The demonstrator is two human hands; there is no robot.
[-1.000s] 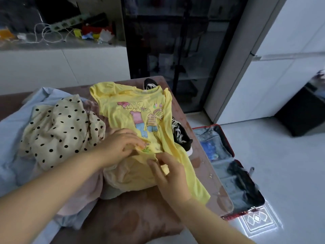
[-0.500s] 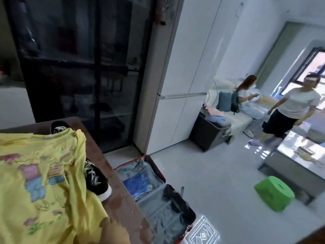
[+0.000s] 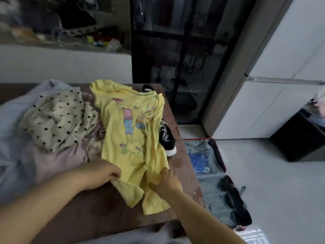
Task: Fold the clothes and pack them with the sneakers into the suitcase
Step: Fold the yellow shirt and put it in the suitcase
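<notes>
A yellow printed T-shirt (image 3: 133, 138) lies spread on the brown table (image 3: 91, 213). My left hand (image 3: 100, 173) pinches a yellow piece at the shirt's lower left edge. My right hand (image 3: 167, 180) rests with fingers laid on the shirt's lower right hem. A black and white sneaker (image 3: 167, 138) sits partly under the shirt's right side, and a second sneaker (image 3: 146, 88) peeks out past the collar. The open suitcase (image 3: 216, 182) lies on the floor to the right of the table, with blue and dark items inside.
A cream polka-dot garment (image 3: 56, 118), a pinkish garment (image 3: 61, 157) and a pale blue one (image 3: 12, 138) are heaped on the table's left. A dark glass cabinet (image 3: 179, 59) stands behind. A black box (image 3: 299, 138) sits on the floor at right.
The view swung right toward the room and back to the table. The yellow shirt now lies flatter and lower, and both hands have moved down to its bottom hem.
</notes>
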